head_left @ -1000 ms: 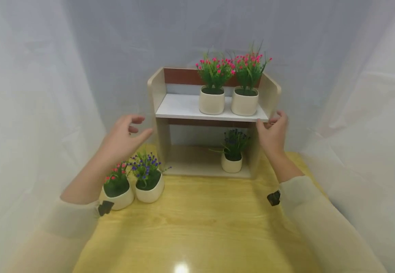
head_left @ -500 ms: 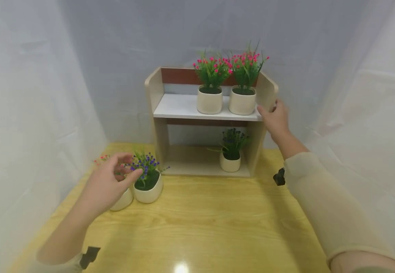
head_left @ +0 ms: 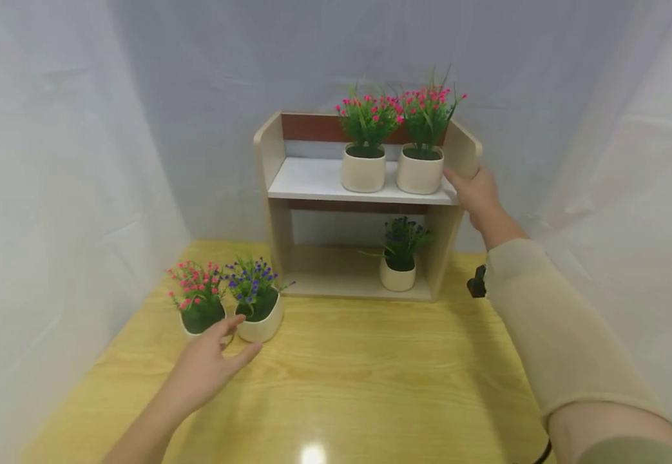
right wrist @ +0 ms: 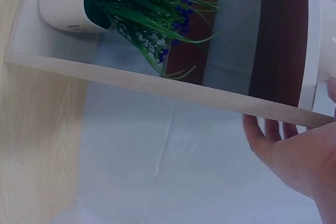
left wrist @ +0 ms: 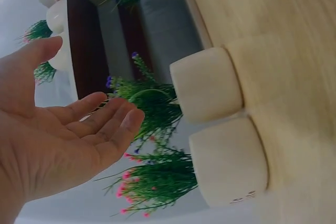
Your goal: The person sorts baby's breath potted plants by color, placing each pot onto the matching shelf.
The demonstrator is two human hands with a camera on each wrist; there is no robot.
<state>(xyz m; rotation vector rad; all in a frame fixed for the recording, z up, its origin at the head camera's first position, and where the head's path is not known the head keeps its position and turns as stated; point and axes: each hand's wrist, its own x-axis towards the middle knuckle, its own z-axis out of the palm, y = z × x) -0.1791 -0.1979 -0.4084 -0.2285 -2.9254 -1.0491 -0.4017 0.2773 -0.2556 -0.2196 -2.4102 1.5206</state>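
Observation:
My left hand (head_left: pixel 205 367) hovers over the table in front of two potted plants, fingers spread and holding nothing. Nearest its fingertips is the purple-flowered potted plant (head_left: pixel 260 322). Left of it stands the pink-flowered potted plant (head_left: pixel 201 312), its pot partly behind my hand. In the left wrist view both cream pots (left wrist: pixel 207 85) sit upright on the table. At the two-tier desk shelf (head_left: pixel 307 180), my right hand (head_left: pixel 477 193) grips the right side panel (right wrist: pixel 210 95), thumb inside and fingers outside. Beside that thumb is a pink-flowered potted plant (head_left: pixel 419 171) on the upper board.
Another pink-flowered potted plant (head_left: pixel 363 171) stands left of it on the upper board. A dark-flowered potted plant (head_left: pixel 397 274) sits at the right of the lower tier. The wooden table (head_left: pixel 347 367) extends in front, with white sheeting (head_left: pixel 51 193) around it.
My left hand has come down from beside the shelf to in front of the two table plants. My right hand has moved slightly up and taken hold of the shelf's side panel.

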